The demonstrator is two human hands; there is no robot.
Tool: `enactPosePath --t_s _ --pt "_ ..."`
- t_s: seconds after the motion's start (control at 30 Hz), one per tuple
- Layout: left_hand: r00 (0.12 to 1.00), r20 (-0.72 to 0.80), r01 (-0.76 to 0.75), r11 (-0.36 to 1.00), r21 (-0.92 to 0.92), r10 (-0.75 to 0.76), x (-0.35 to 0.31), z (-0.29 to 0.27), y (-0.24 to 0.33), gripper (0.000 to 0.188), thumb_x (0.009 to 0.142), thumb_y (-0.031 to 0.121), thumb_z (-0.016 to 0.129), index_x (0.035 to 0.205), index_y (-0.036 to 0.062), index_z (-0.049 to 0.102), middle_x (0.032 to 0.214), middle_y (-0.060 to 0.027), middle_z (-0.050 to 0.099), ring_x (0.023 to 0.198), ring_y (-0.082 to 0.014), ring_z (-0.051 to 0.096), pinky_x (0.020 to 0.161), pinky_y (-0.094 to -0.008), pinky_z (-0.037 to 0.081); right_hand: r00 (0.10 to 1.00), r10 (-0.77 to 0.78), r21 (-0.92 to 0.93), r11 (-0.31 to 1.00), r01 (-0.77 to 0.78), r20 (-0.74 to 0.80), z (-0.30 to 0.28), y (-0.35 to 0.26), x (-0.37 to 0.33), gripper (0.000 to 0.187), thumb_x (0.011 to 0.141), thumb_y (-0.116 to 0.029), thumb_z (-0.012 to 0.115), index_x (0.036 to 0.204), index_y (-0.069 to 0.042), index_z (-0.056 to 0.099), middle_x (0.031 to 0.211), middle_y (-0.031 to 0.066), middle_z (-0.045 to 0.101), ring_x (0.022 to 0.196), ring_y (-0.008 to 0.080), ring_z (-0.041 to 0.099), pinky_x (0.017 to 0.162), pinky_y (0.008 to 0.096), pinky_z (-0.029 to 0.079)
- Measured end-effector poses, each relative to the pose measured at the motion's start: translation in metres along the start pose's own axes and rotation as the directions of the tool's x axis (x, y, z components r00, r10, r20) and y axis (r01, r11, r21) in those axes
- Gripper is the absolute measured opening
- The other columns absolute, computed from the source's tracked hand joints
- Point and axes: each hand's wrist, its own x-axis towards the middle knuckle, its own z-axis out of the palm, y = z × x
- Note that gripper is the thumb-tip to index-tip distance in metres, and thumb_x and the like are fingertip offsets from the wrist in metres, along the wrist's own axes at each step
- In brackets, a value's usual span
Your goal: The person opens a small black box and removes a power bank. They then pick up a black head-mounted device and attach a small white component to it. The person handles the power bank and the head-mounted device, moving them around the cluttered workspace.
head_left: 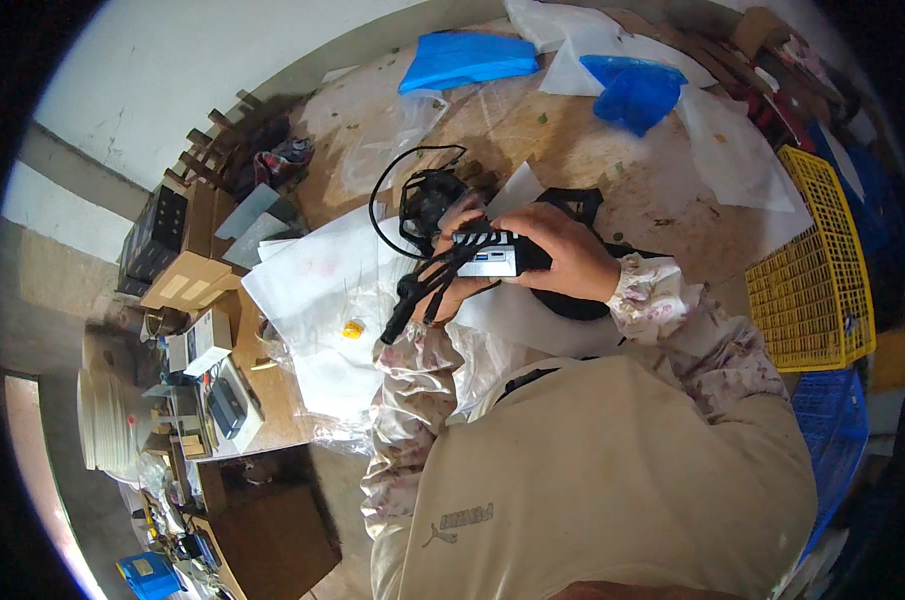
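Note:
Both of my hands hold a small box-shaped electronic device, with a silver face that shows ports, one of them blue inside. My left hand is closed around its left side and underside, partly hidden by cables. With fingers bent over the top and right side, my right hand grips it too. A bundle of black cables hangs across my left hand, its plug ends pointing down to the left. Just beyond my hands lies a black strapped item with a looping cable. Black fabric straps show beyond my right hand.
White sheets and a small yellow object lie at left. Farther off are a blue bundle and a blue bag. A yellow crate and blue crate stand right. Cardboard boxes fill the left edge.

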Motion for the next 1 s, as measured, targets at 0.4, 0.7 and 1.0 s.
enactPosePath --t_s 0.4,0.7,1.0 --pt "0.998 0.043 -0.054 0.998 0.040 0.052 0.004 -0.003 -0.010 0.088 0.058 -0.001 0.081 0.134 0.0123 0.039 0.142 -0.0121 0.036 0.132 -0.0269 0.035 0.108 -0.0368 0.029 0.999 -0.047 -0.108 0.993 0.047 0.004 -0.002 -0.003 0.003 0.058 0.067 -0.012 0.075 0.120 -0.011 0.052 0.115 0.0092 0.055 0.107 0.0311 0.054 0.091 0.0402 0.046" --pt "0.984 0.080 0.174 0.939 -0.297 -0.157 -0.002 0.004 -0.011 0.092 0.064 -0.010 0.071 0.143 0.0120 0.029 0.143 -0.0065 0.035 0.127 -0.0196 0.038 0.106 -0.0308 0.030 0.998 -0.050 -0.176 0.983 0.054 0.026 -0.003 -0.003 0.004 0.062 0.065 -0.015 0.077 0.122 -0.014 0.053 0.113 0.0078 0.053 0.103 0.0285 0.054 0.087 0.0395 0.046" --pt "0.931 0.191 0.364 0.836 -0.412 -0.311 -0.009 0.002 -0.034 0.052 0.074 -0.001 0.071 0.123 0.0044 0.054 0.116 -0.0010 0.057 0.106 -0.0131 0.053 0.094 -0.0284 0.041 0.998 -0.045 -0.240 0.969 0.056 0.055 -0.005 -0.003 0.003 0.063 0.065 -0.018 0.078 0.122 -0.013 0.053 0.113 0.0082 0.053 0.102 0.0286 0.054 0.085 0.0396 0.047"
